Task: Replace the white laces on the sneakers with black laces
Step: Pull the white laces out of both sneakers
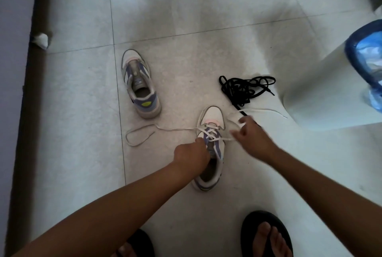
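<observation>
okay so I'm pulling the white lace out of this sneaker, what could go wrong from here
The right hand pulls the white lace close to the black laces; the loose end could probably drag into that pile and tangle.

The left hand grips the sneaker near the tongue only, so a hard tug might swing it on the floor.

The lace still crosses several eyelets; pulling one side could jam it.

Right hand (pixel 251 136) blurred (grip unclear), blue bin (pixel 365 58) edge-cropped
</observation>
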Action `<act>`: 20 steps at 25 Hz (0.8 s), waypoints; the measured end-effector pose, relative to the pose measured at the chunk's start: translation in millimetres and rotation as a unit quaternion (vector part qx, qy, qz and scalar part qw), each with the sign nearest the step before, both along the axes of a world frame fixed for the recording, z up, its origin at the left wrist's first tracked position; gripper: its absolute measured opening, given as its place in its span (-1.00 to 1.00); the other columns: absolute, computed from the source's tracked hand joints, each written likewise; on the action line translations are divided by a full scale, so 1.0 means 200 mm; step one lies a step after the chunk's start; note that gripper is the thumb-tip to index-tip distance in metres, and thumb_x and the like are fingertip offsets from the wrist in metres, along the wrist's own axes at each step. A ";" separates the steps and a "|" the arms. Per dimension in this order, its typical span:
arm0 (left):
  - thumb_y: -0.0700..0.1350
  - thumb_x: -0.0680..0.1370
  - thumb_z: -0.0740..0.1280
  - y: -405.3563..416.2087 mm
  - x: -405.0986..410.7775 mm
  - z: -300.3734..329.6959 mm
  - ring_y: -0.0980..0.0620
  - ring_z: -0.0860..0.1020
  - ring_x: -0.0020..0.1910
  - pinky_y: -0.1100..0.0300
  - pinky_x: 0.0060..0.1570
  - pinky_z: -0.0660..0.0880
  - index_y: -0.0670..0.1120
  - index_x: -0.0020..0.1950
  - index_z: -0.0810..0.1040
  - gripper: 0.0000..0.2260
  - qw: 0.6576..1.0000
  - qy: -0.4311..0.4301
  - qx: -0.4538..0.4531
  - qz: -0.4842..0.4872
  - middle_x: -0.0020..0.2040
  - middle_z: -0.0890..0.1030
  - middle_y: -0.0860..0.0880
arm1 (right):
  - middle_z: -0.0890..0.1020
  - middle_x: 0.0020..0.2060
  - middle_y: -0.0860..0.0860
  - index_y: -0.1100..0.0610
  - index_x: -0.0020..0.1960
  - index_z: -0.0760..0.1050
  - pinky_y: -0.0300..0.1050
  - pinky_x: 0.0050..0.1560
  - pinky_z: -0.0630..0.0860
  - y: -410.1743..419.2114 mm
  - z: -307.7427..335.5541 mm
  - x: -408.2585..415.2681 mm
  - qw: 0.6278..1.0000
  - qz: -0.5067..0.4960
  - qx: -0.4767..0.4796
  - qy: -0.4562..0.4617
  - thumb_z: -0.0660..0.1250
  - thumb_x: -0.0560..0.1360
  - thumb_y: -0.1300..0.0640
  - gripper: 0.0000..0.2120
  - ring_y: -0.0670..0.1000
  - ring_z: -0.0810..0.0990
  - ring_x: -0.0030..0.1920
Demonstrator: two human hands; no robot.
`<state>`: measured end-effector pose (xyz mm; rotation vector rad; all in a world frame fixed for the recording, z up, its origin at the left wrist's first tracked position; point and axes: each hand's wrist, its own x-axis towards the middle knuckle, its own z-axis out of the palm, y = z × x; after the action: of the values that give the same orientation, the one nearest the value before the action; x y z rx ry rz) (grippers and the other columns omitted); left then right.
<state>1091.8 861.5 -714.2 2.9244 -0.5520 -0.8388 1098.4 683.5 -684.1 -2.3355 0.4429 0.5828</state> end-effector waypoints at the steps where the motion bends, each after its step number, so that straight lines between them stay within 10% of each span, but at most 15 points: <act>1: 0.00 0.62 0.12 0.00 0.01 0.00 -0.10 0.60 -0.03 0.14 -0.22 0.32 -0.14 0.24 0.36 -0.71 0.999 -0.014 -0.025 0.022 0.06 0.59 -0.09 | 0.51 -0.33 -0.05 0.11 0.19 0.30 -0.13 -0.31 0.35 0.10 -0.01 -0.06 0.999 0.039 0.019 0.007 0.32 0.52 0.00 -0.65 -0.02 0.50 -0.29; 9: 0.04 0.49 0.26 0.13 0.09 -0.01 -0.10 0.57 -0.05 0.15 -0.23 0.31 -0.02 0.19 0.25 -0.66 0.981 0.028 -0.169 0.095 -0.06 0.52 -0.01 | 0.57 -0.04 0.13 0.11 0.17 0.24 -0.11 -0.28 0.29 0.22 -0.03 -0.08 0.972 0.209 -0.107 -0.033 0.24 0.49 0.08 -0.69 0.11 0.48 -0.18; 16: -0.08 0.56 0.22 0.18 0.10 0.00 -0.09 0.36 0.24 0.01 0.10 0.36 0.11 0.34 0.41 -0.66 0.986 -0.027 -0.155 -0.060 0.40 0.23 -0.09 | 0.47 0.13 -0.01 -0.02 0.26 0.39 -0.10 -0.17 0.42 0.12 -0.05 -0.12 0.955 0.246 -0.149 -0.078 0.19 0.55 0.06 -0.72 0.03 0.45 0.09; 20: -0.18 0.51 0.26 0.16 0.10 0.00 -0.08 0.35 0.21 0.06 0.08 0.34 -0.01 0.10 0.55 -0.80 0.980 0.012 -0.199 -0.009 0.28 0.28 -0.08 | 0.41 0.20 0.07 0.01 0.34 0.38 -0.12 -0.09 0.33 0.15 -0.06 -0.09 0.921 0.315 -0.215 -0.084 0.17 0.55 0.06 -0.64 0.09 0.40 0.15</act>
<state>1111.5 893.3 -714.4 2.5461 -0.6573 -0.6708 1079.4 713.9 -696.7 -2.9349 -0.3198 0.6081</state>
